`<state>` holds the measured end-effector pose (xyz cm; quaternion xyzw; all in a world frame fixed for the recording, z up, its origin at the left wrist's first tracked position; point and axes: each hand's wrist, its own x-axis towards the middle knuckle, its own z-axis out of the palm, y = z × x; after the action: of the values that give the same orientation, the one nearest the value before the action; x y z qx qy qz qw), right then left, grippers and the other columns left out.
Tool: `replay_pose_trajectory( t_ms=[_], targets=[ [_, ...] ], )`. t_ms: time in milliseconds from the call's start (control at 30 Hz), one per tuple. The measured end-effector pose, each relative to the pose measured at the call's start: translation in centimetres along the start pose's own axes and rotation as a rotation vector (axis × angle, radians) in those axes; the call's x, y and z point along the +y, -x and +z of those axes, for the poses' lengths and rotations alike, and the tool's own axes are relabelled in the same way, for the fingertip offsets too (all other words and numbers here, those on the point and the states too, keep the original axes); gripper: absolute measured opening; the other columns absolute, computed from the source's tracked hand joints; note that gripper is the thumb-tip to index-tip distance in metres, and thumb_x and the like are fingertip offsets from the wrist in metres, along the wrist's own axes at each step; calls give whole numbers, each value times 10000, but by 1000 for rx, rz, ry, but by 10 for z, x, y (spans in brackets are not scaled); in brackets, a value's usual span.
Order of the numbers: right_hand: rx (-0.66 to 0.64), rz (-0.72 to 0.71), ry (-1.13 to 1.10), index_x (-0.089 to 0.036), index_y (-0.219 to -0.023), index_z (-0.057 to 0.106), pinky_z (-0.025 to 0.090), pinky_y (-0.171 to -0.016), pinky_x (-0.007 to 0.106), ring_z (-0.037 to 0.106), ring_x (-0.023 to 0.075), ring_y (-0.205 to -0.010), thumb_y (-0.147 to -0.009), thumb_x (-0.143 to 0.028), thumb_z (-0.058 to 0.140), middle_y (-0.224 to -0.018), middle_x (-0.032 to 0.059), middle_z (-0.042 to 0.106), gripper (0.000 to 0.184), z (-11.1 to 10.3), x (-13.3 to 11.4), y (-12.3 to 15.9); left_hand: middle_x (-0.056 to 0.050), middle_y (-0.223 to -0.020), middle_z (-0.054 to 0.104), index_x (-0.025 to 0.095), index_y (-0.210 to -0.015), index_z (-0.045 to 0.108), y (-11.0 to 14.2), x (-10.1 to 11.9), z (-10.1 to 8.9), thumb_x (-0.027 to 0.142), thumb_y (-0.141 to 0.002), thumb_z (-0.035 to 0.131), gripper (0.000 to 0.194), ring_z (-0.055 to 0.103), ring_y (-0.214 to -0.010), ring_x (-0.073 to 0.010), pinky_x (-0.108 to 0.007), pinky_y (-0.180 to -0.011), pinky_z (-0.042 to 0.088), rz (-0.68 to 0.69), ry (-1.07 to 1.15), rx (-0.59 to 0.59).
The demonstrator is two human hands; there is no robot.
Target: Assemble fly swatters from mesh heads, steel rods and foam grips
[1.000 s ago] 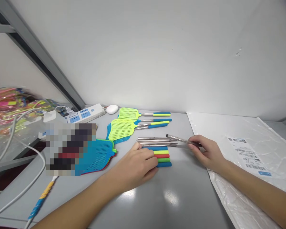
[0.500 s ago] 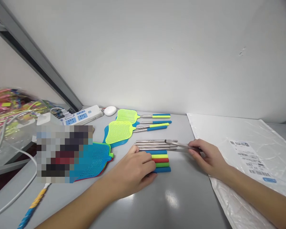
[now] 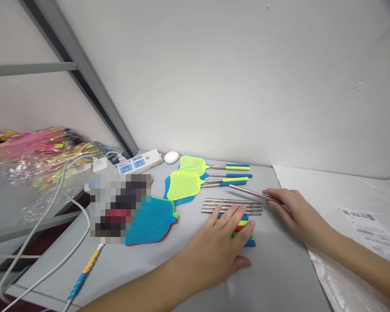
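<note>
My right hand [image 3: 294, 208] pinches the near end of a thin metal rod [image 3: 247, 190], which points left above the table. My left hand [image 3: 222, 242] reaches over a row of coloured handle grips [image 3: 251, 243] in blue, yellow, red and green, its fingers spread and partly hiding them. Whether it touches them I cannot tell. Just beyond its fingertips lie several silvery metal rods [image 3: 232, 206] side by side. Farther back rest fly swatters with yellow and blue heads [image 3: 185, 184] and metal shafts. Left of my hand sits a stack of loose swatter heads [image 3: 149, 221], blue on top.
A white plastic mailer [image 3: 331, 195] with a label covers the right side. A power strip [image 3: 146, 161] and a white rounded object [image 3: 171, 157] stand by the wall. White cables [image 3: 56, 190] hang at the left, near bagged colourful items [image 3: 42, 151]. A blurred patch hides part of the table.
My left hand has opened its fingers over the grips. The rod in my right hand has risen away from the other rods. The view has swung left.
</note>
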<state>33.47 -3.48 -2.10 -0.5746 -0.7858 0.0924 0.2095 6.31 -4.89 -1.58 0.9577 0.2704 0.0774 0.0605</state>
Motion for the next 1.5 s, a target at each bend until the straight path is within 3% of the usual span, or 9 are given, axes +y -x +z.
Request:
replay_pose_trajectory(
  t_ms=[167,300,500,700,900,1000,1133,1300,1500],
  targets=[
    [-111,-64,35,-269,-1087,585,412,-897,454,595,245,-957,-1009,-395,360,-1021,51,680,269,3,-16,-37,-159,-1604,229,188,-1476,321,2,-2,12,541,-975,404,618,102,-1503,-291,-550,-1175,206,-34,-5,46],
    [-177,-116,-7,-260,-1006,586,406,-891,445,594,231,-945,-1010,-394,358,-1035,56,665,264,16,-24,-52,-178,-1608,199,186,-1484,316,6,-6,10,557,-967,406,642,111,-1498,-317,-561,-1176,188,-59,40,59],
    [-203,-163,64,-292,-1066,599,373,-889,435,559,233,-1049,-1018,-396,360,-1109,46,629,265,26,-22,-52,-195,-1607,184,125,-1502,288,11,-9,-1,542,-984,380,671,86,-1498,-321,-505,-1200,158,-64,91,48],
    [-177,-231,204,-312,-1085,641,364,-875,438,572,229,-990,-1016,-397,365,-1093,46,627,296,19,-27,-47,-202,-1608,165,95,-1510,269,10,-8,0,569,-971,391,729,57,-1500,-319,-494,-1207,132,-64,111,38],
    [-98,-325,328,-293,-1214,615,306,-1005,524,603,240,-1006,-1000,-367,404,-1117,71,633,310,16,-37,-36,-165,-1619,152,130,-1512,277,10,-10,-4,593,-950,416,741,56,-1498,-319,-508,-1207,161,-71,197,41],
    [-76,-270,306,-273,-1302,544,309,-1038,532,597,252,-1082,-1002,-377,394,-1198,86,626,351,14,-35,-29,-159,-1619,146,146,-1509,290,9,-13,-10,597,-959,390,719,61,-1499,-311,-525,-1196,205,-113,266,83],
    [-61,-83,242,-244,-1407,421,402,-1029,480,510,268,-1258,-1010,-437,352,-1404,112,529,446,13,-28,-14,-125,-1627,142,168,-1506,307,8,-22,-15,532,-997,342,627,98,-1502,-277,-507,-1192,246,-302,328,181],
    [-85,-32,426,-174,-1551,173,235,-1125,644,273,357,-1443,-925,-657,386,-1543,163,370,818,24,-14,11,-49,-1634,157,234,-1512,302,8,-35,-14,540,-1003,322,594,91,-1507,-235,-486,-1211,205,-367,371,139],
    [-169,58,430,-152,-1574,47,238,-1140,628,132,334,-1485,-891,-743,325,-1612,139,176,945,34,-9,20,-52,-1626,196,253,-1515,294,4,-40,-8,517,-1008,336,573,136,-1500,-247,-501,-1199,228,-430,445,121]
  ],
)
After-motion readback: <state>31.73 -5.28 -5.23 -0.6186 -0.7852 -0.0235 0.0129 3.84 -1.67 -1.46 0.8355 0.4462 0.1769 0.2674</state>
